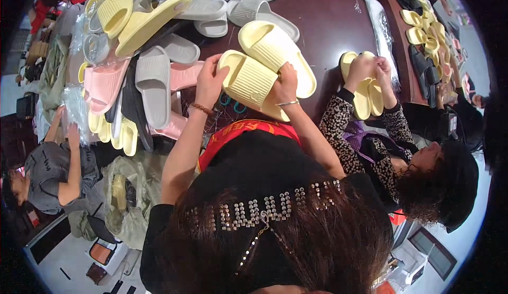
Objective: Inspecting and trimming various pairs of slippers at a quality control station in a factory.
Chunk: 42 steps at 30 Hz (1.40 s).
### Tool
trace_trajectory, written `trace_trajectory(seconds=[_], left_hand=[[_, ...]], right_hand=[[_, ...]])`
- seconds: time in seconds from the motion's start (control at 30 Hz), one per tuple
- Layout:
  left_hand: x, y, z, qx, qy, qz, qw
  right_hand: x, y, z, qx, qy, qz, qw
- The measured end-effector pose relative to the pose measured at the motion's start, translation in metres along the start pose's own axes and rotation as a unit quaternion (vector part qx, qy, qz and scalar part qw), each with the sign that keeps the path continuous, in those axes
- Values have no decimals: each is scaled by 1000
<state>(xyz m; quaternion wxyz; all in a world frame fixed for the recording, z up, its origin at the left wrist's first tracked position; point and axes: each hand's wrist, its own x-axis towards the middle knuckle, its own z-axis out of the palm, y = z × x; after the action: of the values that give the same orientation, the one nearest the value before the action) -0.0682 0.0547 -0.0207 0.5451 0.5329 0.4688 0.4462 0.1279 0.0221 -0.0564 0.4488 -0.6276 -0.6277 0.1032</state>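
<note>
A pale yellow slide sandal (246, 77) with a ribbed strap is held in front of me, over the table's near edge. My left hand (210, 85) is closed on its left end, thumb on top. My right hand (284, 86), with a bangle at the wrist, grips it by the right side near the strap's edge. A second yellow slide sandal (270, 43) sits just beyond it, partly covered by the first one and touching or close to my right fingers. Whether my right hand also holds that one, I cannot tell.
Grey slide sandals (153, 77), pink ones (106, 85) and yellow ones (153, 27) pile up on the dark red table (330, 8) to the left. At right, a co-worker (370, 140) handles yellow sandals (362, 101). Another person (58, 172) works at far left, near a plastic sack (135, 214).
</note>
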Motion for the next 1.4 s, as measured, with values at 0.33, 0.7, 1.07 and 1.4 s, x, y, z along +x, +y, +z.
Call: trace_trajectory(seconds=[0.33,0.7,1.07,1.4], left_hand=[[3,-27,-6,38,-41,-128,990],[-19,-39,-70,49,20,-22,998],[-74,-6,-104,-119,-59,-210,969],[-94,1,-57,-276,21,-182,944]], right_hand=[[-8,20,7,3,-25,55,998],[-22,73,-31,-172,-183,197,948],[-15,95,-26,-30,-404,308,861],[-36,36,-7,317,-161,400,845]])
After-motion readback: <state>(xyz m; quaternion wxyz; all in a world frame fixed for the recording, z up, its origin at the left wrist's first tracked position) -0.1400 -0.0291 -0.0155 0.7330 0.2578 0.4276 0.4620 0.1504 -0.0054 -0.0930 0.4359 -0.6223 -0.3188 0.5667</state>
